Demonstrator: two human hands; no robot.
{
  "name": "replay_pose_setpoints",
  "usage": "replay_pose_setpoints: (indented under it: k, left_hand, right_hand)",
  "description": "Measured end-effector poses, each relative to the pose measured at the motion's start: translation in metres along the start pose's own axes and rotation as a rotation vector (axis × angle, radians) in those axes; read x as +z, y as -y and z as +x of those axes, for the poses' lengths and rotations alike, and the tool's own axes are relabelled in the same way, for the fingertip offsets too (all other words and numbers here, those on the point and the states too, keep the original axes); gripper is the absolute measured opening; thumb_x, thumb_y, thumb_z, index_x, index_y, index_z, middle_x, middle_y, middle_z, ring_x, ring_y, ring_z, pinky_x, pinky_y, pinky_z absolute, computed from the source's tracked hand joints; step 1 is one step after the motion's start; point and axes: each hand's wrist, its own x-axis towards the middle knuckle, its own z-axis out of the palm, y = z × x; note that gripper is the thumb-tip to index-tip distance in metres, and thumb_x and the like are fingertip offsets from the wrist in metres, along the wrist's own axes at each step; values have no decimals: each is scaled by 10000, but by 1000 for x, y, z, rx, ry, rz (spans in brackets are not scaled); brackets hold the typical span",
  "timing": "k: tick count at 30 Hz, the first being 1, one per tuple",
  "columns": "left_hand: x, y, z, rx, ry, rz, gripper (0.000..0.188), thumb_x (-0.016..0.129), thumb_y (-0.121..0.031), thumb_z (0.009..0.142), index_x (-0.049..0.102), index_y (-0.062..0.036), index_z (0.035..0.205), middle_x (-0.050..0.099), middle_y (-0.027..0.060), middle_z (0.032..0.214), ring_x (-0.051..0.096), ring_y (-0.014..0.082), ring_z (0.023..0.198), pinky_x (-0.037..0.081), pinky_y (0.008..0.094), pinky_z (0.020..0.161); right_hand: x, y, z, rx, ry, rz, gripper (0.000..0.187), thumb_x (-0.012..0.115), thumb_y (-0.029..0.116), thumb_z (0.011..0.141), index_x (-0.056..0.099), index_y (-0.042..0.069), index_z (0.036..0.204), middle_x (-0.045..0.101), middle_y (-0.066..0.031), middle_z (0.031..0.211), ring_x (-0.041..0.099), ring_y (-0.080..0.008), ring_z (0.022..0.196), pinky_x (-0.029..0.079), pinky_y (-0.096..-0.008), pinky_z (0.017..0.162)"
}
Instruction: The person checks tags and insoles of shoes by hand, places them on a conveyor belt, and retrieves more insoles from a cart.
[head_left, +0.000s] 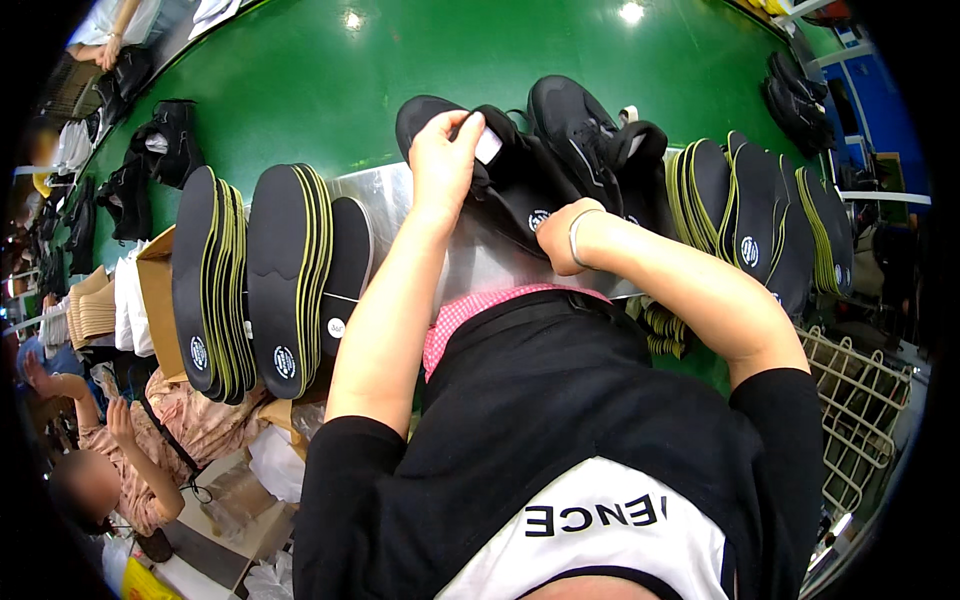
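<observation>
A black shoe (425, 112) lies in front of me on a metal surface, toe pointing away and to the left. My left hand (445, 165) is closed on its upper beside a white label (488, 146). Inside the shoe's opening is a black insole (538, 217) with a white round mark at the heel. My right hand (572, 236) is curled closed at this heel end, against the insole; its fingertips are partly hidden. A second black shoe (572, 115) stands just to the right, with a light pull loop at its collar.
Stacks of black insoles with yellow-green edges stand at left (290, 270) and right (705, 195). More black shoes sit on the green table (300, 90) at far left (175, 140) and far right (798, 100). A wire basket (850, 400) is at right; a co-worker (140, 450) sits at lower left.
</observation>
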Motion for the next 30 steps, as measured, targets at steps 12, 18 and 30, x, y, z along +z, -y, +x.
replay_pose_setpoints:
  k: [12, 18, 30]
  left_hand:
    - [10, 2, -17, 7, 89, 20, 222, 601, -177, 747, 599, 25, 838, 615, 59, 755, 551, 106, 696, 442, 249, 645]
    - [11, -19, -27, 2, 68, 172, 260, 590, -222, 745, 594, 6, 871, 620, 115, 776, 586, 165, 712, 445, 272, 662]
    - [8, -1, -20, -116, 153, -87, 209, 589, -166, 783, 583, 12, 891, 591, 27, 813, 523, 82, 736, 422, 215, 679]
  right_hand:
    - [6, -9, -5, -310, -700, 348, 169, 432, 97, 710, 558, -7, 757, 561, -189, 855, 544, -324, 826, 378, -439, 814]
    - [4, -8, 48, -211, -509, 464, 317, 459, 202, 743, 534, -22, 954, 528, -208, 1014, 500, -341, 951, 398, -377, 831]
    - [-1, -5, 147, -212, -671, 582, 359, 445, 276, 786, 567, 47, 1034, 533, -172, 1080, 528, -292, 986, 421, -352, 827]
